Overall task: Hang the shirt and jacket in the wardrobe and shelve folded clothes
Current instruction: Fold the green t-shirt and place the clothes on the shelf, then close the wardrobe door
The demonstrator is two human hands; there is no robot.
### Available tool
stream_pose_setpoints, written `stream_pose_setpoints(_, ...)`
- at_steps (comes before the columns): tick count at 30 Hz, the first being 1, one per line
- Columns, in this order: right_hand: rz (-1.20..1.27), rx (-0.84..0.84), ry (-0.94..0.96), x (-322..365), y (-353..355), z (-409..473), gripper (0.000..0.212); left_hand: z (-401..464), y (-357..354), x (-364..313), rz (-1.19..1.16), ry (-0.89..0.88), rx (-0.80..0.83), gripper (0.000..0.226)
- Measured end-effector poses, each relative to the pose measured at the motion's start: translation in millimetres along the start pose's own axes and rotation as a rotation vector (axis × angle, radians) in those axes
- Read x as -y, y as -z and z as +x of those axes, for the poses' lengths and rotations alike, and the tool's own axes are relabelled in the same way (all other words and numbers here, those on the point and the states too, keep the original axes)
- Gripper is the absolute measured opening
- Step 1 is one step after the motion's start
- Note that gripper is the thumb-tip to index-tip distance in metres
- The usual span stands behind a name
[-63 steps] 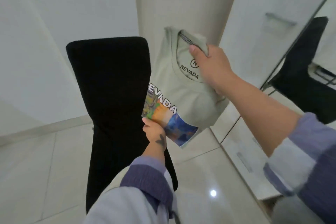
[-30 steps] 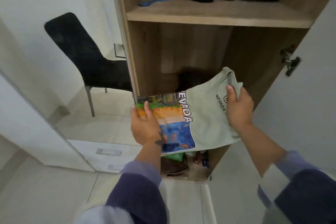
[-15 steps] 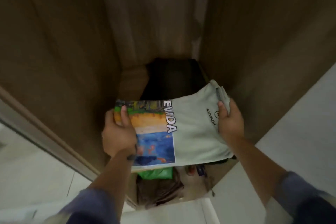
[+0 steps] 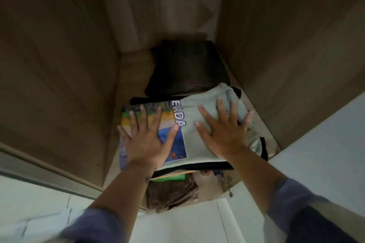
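Already the folded pale-green cotton T-shirt with a colourful print [image 4: 199, 122] lies on a dark stack on the wooden wardrobe shelf [image 4: 132, 77], long axis left to right, directly under both flat, spread palms, left hand [image 4: 147, 140] and right hand [image 4: 223, 132]

My left hand [image 4: 147, 140]: flat, fingers [image 4: 157, 119] spread, palm down. My right hand [image 4: 224, 134]: the same. Both forearms extended forward, sleeves pushed up.

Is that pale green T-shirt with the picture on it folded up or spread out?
Folded. The T-shirt lies as a compact rectangle on the wardrobe shelf, with both hands, left and right, pressing flat on it.
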State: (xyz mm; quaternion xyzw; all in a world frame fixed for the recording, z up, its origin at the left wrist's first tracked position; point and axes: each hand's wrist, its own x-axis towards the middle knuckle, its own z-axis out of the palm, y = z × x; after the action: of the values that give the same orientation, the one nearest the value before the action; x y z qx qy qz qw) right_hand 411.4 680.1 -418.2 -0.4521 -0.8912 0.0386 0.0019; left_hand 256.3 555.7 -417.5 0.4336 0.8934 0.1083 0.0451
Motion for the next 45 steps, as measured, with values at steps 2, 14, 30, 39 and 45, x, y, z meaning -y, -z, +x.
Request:
stream_pose_setpoints(2, -0.009, 0.026, -0.031, -2, -9, -3, 0.061, -2, -9, 4, 0.036, 0.01, 0.034, 0.087)
stream_pose_setpoints(14, -0.094, 0.106, -0.04, 3, 7, -33, 0.059, -17, 15, 8, 0.152, 0.007, 0.152, 0.078)
stream_pose_setpoints(30, -0.1, -0.04, 0.133, 4, 153, -296, 0.083, -288, 170, -47, 0.221, 0.026, -0.048, 0.077)
stream_pose_setpoints(39, -0.099, -0.129, 0.133, -31, 252, -441, 0.078, -426, 248, -111, 0.192, -0.007, -0.139, 0.077)
stream_pose_setpoints(45, -0.215, -0.442, 0.105, -90, 328, -491, 0.055, -451, 292, -186, 0.15, -0.151, -0.238, 0.077)
